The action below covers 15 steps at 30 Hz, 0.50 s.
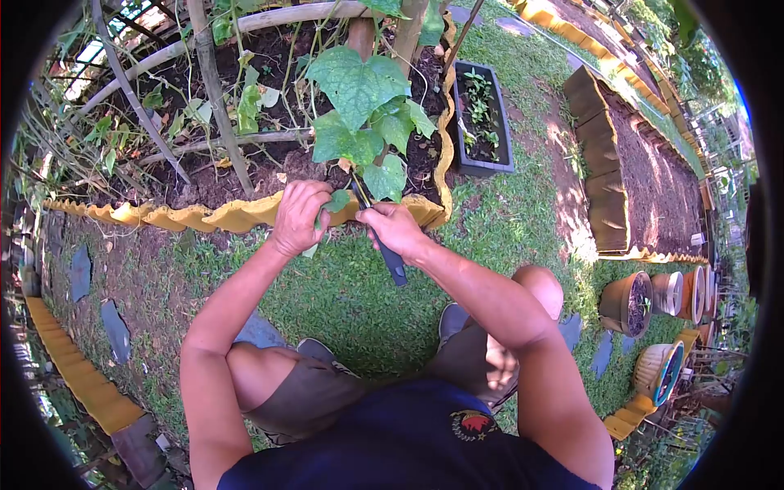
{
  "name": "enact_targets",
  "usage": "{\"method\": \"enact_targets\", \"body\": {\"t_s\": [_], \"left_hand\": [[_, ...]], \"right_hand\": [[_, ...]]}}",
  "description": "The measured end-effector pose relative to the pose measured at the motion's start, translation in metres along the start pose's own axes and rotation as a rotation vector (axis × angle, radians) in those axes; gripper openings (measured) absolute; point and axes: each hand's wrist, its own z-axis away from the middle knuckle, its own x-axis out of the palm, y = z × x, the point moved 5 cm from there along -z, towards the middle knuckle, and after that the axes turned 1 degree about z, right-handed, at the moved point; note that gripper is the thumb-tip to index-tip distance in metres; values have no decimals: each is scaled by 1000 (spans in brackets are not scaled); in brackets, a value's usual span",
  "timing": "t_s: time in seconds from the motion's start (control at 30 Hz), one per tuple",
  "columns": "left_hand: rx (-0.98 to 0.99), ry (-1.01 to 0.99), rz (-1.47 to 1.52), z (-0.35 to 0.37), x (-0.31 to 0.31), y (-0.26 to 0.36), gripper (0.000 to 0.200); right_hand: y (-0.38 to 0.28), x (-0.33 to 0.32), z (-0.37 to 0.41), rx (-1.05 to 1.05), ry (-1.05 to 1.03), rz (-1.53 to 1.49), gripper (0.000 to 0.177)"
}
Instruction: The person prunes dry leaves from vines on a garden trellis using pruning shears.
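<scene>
My right hand (392,229) is closed around a dark-handled tool (391,263), whose narrow upper end points up into the leaves of a climbing plant (357,86). Just to the left, my left hand (300,214) is closed, with a small green leaf (337,201) showing at its fingertips. Both hands are over the wavy yellow edging (245,214) of the garden bed, close together. Large green leaves hang right above them and hide part of the tool's tip.
Wooden poles (216,98) stand in the bed. A dark rectangular planter (506,159) with small plants lies to the right on the grass (327,302). Farther right are another edged bed (653,180) and several round pots (627,304). Flat stones (115,331) lie at left.
</scene>
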Motion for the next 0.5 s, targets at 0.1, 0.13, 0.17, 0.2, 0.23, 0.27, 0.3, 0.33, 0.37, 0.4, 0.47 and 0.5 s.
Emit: {"method": "enact_targets", "body": {"t_s": [0.1, 0.13, 0.17, 0.2, 0.23, 0.27, 0.3, 0.33, 0.37, 0.4, 0.47, 0.5], "left_hand": [[-60, 30, 63, 2, -3, -12, 34], [-87, 49, 62, 1, -7, -16, 34], [-112, 64, 61, 1, -11, -19, 34], [-136, 81, 57, -2, -15, -21, 34], [-142, 95, 54, -10, -23, -19, 37], [-122, 112, -4, -20, -33, -12, 41], [-150, 52, -2, -21, -36, -13, 42], [-180, -3, -4, -21, -39, -16, 43], [-100, -110, -57, -22, -36, -10, 44], [-22, -218, -111, -23, -32, -4, 45], [103, -444, -176, -27, -22, 18, 48], [148, -563, -188, -28, -13, 38, 50]], "right_hand": [[5, 4, 9, 78, 6, -107, 40], [8, 7, 9, 72, -74, 82, 39], [13, 9, 9, 65, -154, 267, 37], [17, 10, 9, 55, -234, 453, 36], [-3, 12, 30, 9, -326, 807, 48], [-20, 12, 53, 71, -440, 962, 55], [-27, 13, 66, 58, -537, 1118, 54], [-31, 11, 74, 39, -636, 1281, 53], [-33, 9, 76, 13, -677, 1361, 52], [-36, 7, 77, -16, -718, 1444, 52], [-37, -6, 74, -42, -732, 1564, 50], [-38, -16, 71, -37, -706, 1601, 49]]}}
